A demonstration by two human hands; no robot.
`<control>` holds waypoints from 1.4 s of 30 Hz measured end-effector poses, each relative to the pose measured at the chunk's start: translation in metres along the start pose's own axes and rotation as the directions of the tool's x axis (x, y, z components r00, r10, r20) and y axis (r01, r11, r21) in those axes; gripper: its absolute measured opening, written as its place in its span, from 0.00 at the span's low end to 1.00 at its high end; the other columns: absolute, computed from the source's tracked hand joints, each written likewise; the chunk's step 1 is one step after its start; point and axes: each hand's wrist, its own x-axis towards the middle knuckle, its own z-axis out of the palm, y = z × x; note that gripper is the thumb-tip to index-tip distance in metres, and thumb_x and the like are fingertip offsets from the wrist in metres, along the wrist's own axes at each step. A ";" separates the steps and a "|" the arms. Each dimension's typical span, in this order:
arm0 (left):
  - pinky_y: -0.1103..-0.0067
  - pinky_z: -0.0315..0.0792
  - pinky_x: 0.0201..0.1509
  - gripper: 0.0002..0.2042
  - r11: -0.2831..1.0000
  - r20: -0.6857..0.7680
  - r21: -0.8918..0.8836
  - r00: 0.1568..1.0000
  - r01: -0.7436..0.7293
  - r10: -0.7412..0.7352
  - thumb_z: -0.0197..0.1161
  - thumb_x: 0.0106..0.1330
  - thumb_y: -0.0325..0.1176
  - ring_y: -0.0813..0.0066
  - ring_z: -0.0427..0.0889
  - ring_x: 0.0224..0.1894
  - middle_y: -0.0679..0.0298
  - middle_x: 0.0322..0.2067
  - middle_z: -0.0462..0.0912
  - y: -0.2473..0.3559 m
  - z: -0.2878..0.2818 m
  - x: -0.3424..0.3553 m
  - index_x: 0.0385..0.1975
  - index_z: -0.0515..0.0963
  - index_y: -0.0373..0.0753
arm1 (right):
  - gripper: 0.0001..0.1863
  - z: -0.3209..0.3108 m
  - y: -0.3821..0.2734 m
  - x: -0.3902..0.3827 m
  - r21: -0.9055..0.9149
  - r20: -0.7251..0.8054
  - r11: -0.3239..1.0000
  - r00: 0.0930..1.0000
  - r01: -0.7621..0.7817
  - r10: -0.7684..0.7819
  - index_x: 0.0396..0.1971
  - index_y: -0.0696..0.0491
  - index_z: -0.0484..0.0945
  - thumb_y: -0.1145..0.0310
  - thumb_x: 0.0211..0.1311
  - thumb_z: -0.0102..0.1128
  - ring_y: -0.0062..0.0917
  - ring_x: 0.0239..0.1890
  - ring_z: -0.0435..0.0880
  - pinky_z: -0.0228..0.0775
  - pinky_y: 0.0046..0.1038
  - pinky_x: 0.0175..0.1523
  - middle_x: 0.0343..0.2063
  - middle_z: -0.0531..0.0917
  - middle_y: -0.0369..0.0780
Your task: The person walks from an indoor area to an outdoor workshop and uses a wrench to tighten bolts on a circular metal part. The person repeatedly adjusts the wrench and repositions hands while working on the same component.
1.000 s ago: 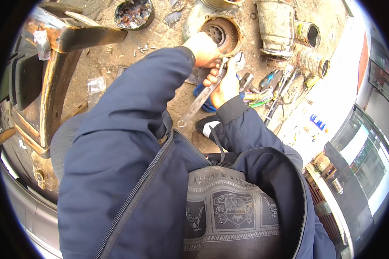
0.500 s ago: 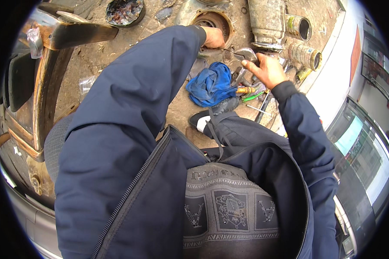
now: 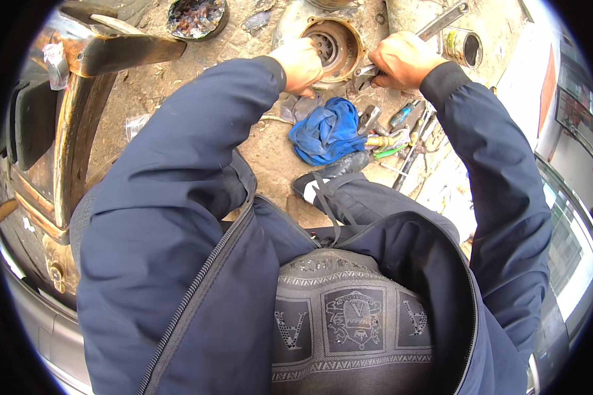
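A round, rusty metal housing (image 3: pixel 353 41) lies on the ground, its open mouth showing a slotted disc inside. My left hand (image 3: pixel 301 66) is closed over the left side of its rim, fingers curled down; their tips are partly hidden. At the rim's lower right, my right hand (image 3: pixel 405 60) grips an adjustable wrench (image 3: pixel 441 21). Its handle slants up and right past the knuckles, and its jaws sit beside the housing below my fingers. Whether the jaws bite on anything cannot be made out. A crumpled blue cloth (image 3: pixel 327 131) lies just below the housing.
Right of the cloth lie a hammer head (image 3: pixel 369 118), a blue-handled screwdriver (image 3: pixel 402 115) and several other tools. A can (image 3: pixel 463 47) lies at upper right. A black bowl of dark scraps (image 3: pixel 196 18) stands at upper left, above a worn wooden chair (image 3: pixel 122 56).
My left hand has moved from the housing's lower right to its left rim. The right hand has shifted up and left, swinging the wrench's handle to point up and right.
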 end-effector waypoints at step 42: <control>0.64 0.79 0.34 0.25 0.993 0.069 -0.037 0.992 0.109 -0.107 0.74 0.55 0.63 0.57 0.88 0.27 0.61 0.19 0.84 0.008 -0.009 0.002 0.21 0.87 0.44 | 0.28 0.073 -0.215 0.061 0.371 0.496 -0.727 0.539 0.578 0.681 0.40 0.50 0.72 0.36 0.80 0.50 0.23 0.26 0.68 0.65 0.30 0.34 0.25 0.72 0.34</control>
